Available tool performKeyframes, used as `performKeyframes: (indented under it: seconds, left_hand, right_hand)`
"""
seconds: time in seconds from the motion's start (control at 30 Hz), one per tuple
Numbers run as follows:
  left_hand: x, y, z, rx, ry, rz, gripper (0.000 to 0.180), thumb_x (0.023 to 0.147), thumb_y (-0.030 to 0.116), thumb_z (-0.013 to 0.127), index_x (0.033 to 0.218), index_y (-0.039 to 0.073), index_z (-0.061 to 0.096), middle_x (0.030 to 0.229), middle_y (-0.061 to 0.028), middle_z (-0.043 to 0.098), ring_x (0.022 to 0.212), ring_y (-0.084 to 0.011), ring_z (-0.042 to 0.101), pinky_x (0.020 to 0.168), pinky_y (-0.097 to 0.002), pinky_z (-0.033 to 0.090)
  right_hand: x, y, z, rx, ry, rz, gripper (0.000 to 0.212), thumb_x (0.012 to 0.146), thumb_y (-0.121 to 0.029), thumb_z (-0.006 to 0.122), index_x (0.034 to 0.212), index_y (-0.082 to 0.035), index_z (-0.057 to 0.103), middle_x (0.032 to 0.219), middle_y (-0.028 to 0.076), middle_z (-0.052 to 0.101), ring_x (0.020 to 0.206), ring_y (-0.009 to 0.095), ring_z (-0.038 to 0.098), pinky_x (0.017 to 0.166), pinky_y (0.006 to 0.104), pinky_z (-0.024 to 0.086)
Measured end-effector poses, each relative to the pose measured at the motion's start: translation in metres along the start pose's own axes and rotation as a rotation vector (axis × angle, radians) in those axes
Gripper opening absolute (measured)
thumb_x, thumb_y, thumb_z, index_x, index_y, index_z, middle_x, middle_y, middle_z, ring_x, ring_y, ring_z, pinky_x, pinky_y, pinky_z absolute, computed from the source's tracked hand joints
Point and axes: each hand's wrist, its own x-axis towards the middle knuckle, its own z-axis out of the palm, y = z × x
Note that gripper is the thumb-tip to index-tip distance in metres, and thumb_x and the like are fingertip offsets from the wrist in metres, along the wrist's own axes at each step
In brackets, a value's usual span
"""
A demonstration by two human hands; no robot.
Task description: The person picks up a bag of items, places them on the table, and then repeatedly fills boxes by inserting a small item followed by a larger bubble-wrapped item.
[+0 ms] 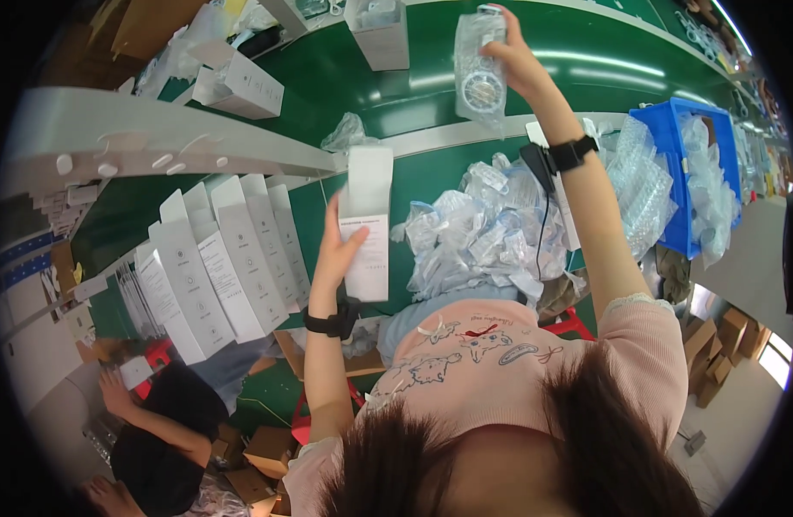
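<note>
So the step in hand looks like pairing a box with a wrapped piece. Left hand [336, 248] is clasping a white carton [372, 269], thumb across the printed front, with the long end flap folded out. I'll use that carton as the landmark. Up and to its right, well apart, the right hand [519, 65] grips a bubble-wrapped item [481, 76] by its upper side. My read: the next move calls for a steady carton with its mouth clear, and a snug, non-crushing hold on that slick wrap.

Materials: the carton is smooth, matte card, tall and narrow with crisp edges. The wrap is glossy and dimpled, with a pale ring showing near the bottom; can't really tell what's inside through the plastic. Right of the carton there's a crinkly heap of clear bags [482, 233]; left of it, a leaning row of similar white boxes [228, 269]. Far right, a hard blue crate [677, 200].
</note>
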Motion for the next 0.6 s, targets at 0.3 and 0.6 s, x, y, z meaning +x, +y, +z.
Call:
performKeyframes:
  seconds: [0.3,0.6]
  left_hand:
    - [-0.004,0.086,0.052,0.847,0.047,0.453,0.07,0.063,0.014,0.072,0.121,0.003,0.034,0.118,-0.0158,0.041,0.109,-0.0302,0.042,0.09,-0.0379,0.035]
    - [-0.003,0.046,0.062,0.479,0.34,0.689,0.063,0.057,0.012,0.079,0.099,0.006,0.032,0.122,-0.0241,0.035,0.111,-0.0343,0.039,0.091,-0.0389,0.034]
  right_hand:
    - [-0.092,-0.069,0.125,0.87,0.287,-0.115,0.053,0.073,0.0,0.06,0.119,-0.005,0.034,0.107,0.013,0.047,0.093,0.022,0.053,0.077,0.0322,0.047]
    - [-0.129,-0.049,0.158,-0.277,0.394,-0.619,0.044,0.073,-0.008,0.063,0.113,-0.008,0.044,0.114,0.013,0.042,0.106,0.028,0.045,0.084,0.0337,0.042]
